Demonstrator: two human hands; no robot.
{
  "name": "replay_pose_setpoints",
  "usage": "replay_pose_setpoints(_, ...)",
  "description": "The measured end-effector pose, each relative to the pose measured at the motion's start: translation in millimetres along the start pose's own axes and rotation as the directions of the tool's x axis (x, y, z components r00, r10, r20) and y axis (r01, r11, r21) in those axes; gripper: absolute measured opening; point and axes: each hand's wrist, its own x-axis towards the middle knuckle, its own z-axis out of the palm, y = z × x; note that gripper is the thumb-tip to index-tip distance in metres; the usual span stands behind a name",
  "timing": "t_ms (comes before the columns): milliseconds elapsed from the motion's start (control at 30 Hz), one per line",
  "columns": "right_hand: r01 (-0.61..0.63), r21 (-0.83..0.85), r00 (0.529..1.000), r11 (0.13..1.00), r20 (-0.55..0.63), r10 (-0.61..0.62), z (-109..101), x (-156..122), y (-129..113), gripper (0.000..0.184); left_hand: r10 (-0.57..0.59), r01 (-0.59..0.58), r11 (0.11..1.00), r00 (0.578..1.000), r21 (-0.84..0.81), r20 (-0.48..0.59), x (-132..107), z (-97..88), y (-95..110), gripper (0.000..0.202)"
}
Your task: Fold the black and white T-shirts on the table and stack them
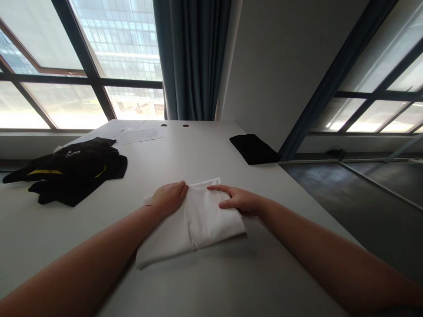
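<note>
A white folded garment [211, 215], its exact kind not clear, lies on the white table in front of me, with a fold line down its middle. My left hand [170, 197] presses on its upper left part, fingers curled together and gripping the fabric near the top edge. At the upper right of the garment rests my right hand [239, 199], with the index finger stretched across the cloth and the thumb apart from it. The remaining fingers of that hand are mostly hidden behind it.
A crumpled black garment [79, 167] with yellow trim lies on the table's left side. Printed papers [139, 135] are at the back left. A folded black cloth [254, 149] sits by the right edge. Beyond the table [178, 158] hang blue curtains [193, 61].
</note>
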Motion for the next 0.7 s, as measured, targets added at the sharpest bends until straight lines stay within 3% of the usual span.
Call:
replay_pose_setpoints(133,0.028,-0.135,0.999,0.990,0.039,-0.023,-9.0,-1.0,-13.7,0.083,0.088,-0.088,0.996,0.996,-0.030,0.016,-0.4,-1.5,-8.8,0.042)
replay_pose_setpoints(233,0.073,-0.322,0.995,0.944,0.087,-0.048,-15.8,-5.9,-41.9,0.075,0.174,-0.173,0.980,0.985,-0.102,0.001,-0.2,0.1,-18.6,0.046)
replay_pose_setpoints(433,0.062,-0.584,0.996,0.809,0.084,-0.016,-28.3,-25.0,-135.9,0.070,0.214,-0.215,0.933,0.976,-0.289,-0.035,6.7,6.8,-31.9,0.055)
replay_pose_setpoints(533,0.056,-0.603,0.996,0.796,-0.025,-0.090,-52.6,-26.4,-187.6,0.062,0.232,-0.232,0.922,0.972,-0.311,-0.038,10.4,10.1,-34.6,0.052)
replay_pose_setpoints(600,0.122,-0.568,0.958,0.814,-0.148,-0.247,-74.5,-20.8,-220.6,0.052,0.248,-0.253,0.918,0.967,-0.306,-0.056,11.9,12.4,-36.1,0.045)
replay_pose_setpoints(700,0.206,-0.566,0.817,0.798,-0.349,-0.459,-99.4,-8.2,-264.3,0.035,0.250,-0.258,0.923,0.966,-0.285,-0.066,12.4,14.9,-37.5,0.036)
